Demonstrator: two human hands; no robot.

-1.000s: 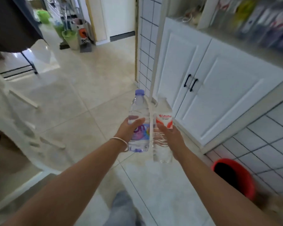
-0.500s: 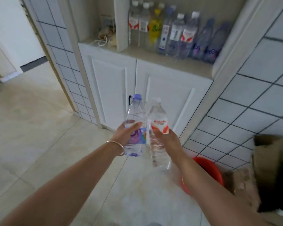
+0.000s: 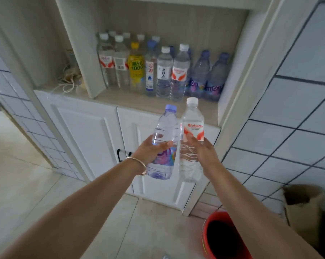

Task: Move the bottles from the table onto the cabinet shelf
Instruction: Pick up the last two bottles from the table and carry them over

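Plastic bottles: we grip one in left hand [image 3: 152,150], one in right hand [image 3: 201,150].
Change: shelf [image 3: 131,101] now faces us, just beyond both hands.
Next: set them in front.

Bare forearms, sleeveless as far as visible; thin gold-toned bangle [image 3: 139,166] on left wrist.

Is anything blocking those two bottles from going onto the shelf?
Nothing visible does. The purple-capped bottle and white-capped bottle face bare shelf in front of the standing row of bottles.
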